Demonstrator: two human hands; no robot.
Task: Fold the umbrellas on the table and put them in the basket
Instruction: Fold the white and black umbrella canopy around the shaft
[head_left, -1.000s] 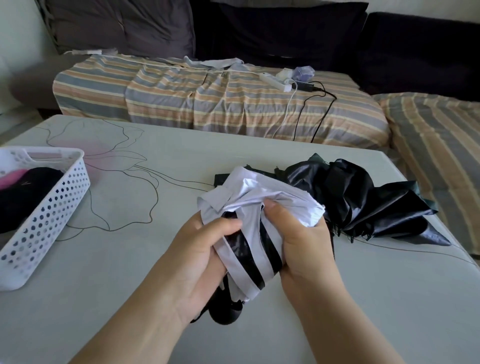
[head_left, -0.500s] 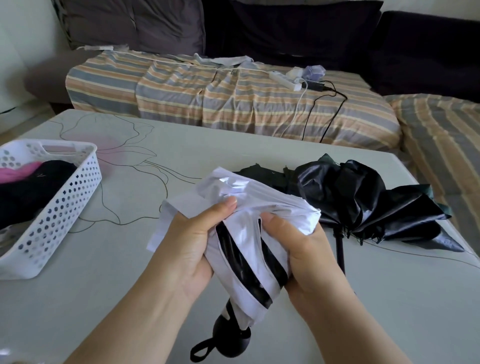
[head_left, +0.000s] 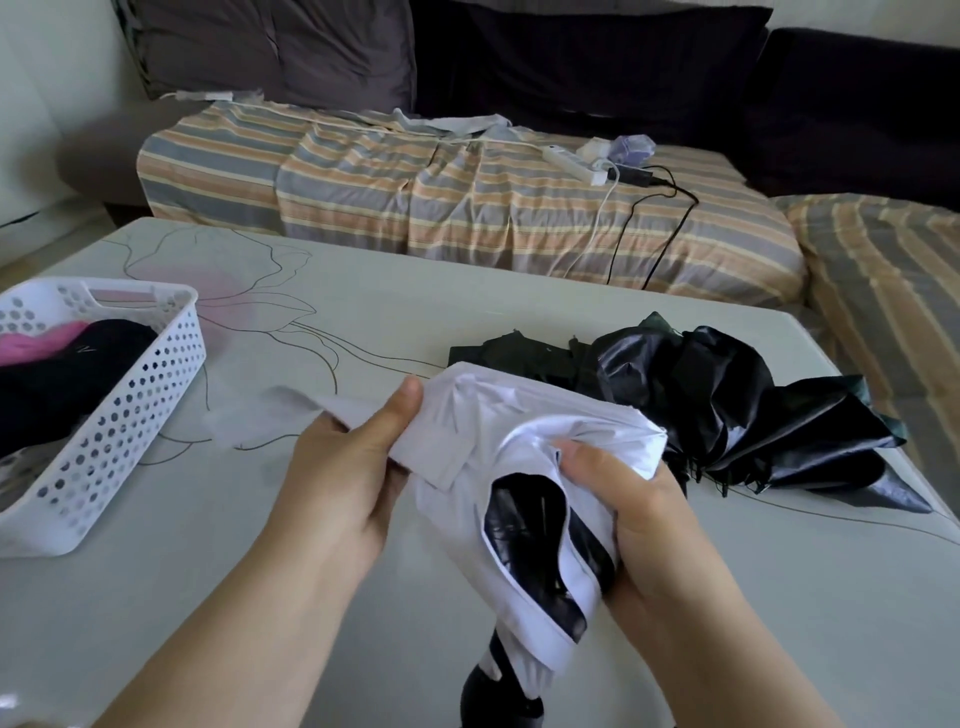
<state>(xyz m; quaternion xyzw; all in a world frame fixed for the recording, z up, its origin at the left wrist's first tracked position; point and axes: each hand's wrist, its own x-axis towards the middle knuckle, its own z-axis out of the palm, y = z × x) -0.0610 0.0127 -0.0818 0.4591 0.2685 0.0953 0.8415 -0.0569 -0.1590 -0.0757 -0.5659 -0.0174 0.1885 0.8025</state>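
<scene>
Lower centre of frame: white umbrella (head_left: 530, 499) held above the bench (head_left: 363, 322), left hand (head_left: 348, 467) pinching a cloth flap, right hand (head_left: 618, 499) curled round the bunched canopy. Behind, centre right: black umbrella (head_left: 727, 400) lying unfolded. Left edge: white basket (head_left: 124, 415).

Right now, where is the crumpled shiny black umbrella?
In the head view the crumpled shiny black umbrella lies on the pale table at the right, just behind the white-and-black umbrella held in both hands.
</scene>
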